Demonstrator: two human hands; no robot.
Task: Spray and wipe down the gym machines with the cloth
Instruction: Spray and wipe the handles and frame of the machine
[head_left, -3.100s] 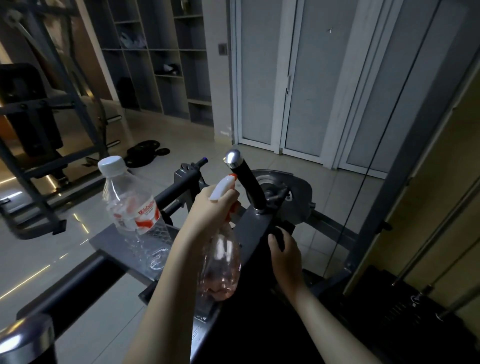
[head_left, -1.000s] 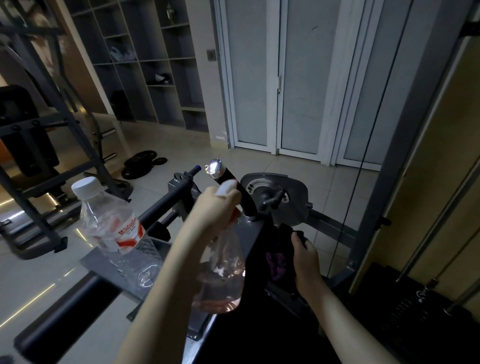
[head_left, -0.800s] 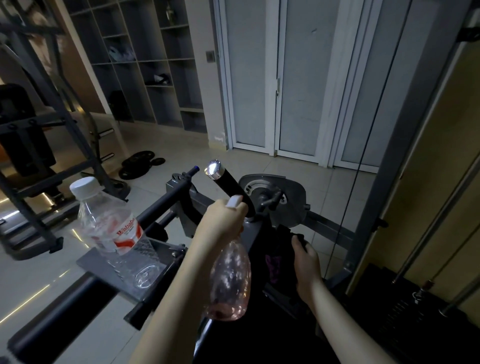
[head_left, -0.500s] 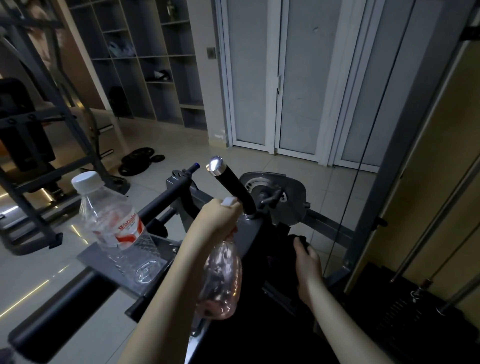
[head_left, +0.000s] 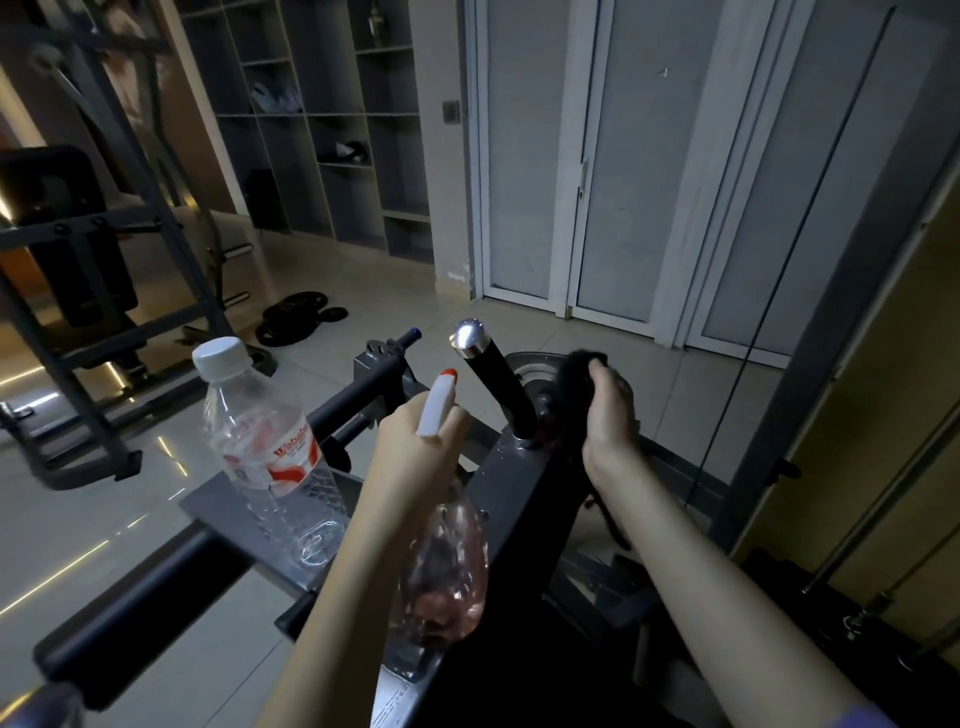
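Observation:
My left hand (head_left: 423, 447) grips the neck of a clear pinkish spray bottle (head_left: 448, 566) with a white trigger head, held low over the grey gym machine (head_left: 511, 499). My right hand (head_left: 610, 415) holds a dark cloth (head_left: 576, 384), raised beside the machine's black handle (head_left: 496, 382) with its chrome cap. A tail of the cloth hangs down below my right wrist. The cloth sits just right of the handle; contact with it is unclear.
A clear water bottle (head_left: 265, 447) with a white cap stands on the machine's grey plate. A black padded bar (head_left: 130, 587) runs lower left. Another machine frame (head_left: 78, 291) and weight plates (head_left: 298, 319) lie on the tiled floor at left. A cable and weight stack rods (head_left: 883, 519) stand right.
My right hand lifted the cloth from low on the machine's body up beside the handle. My left hand stayed put with the spray bottle.

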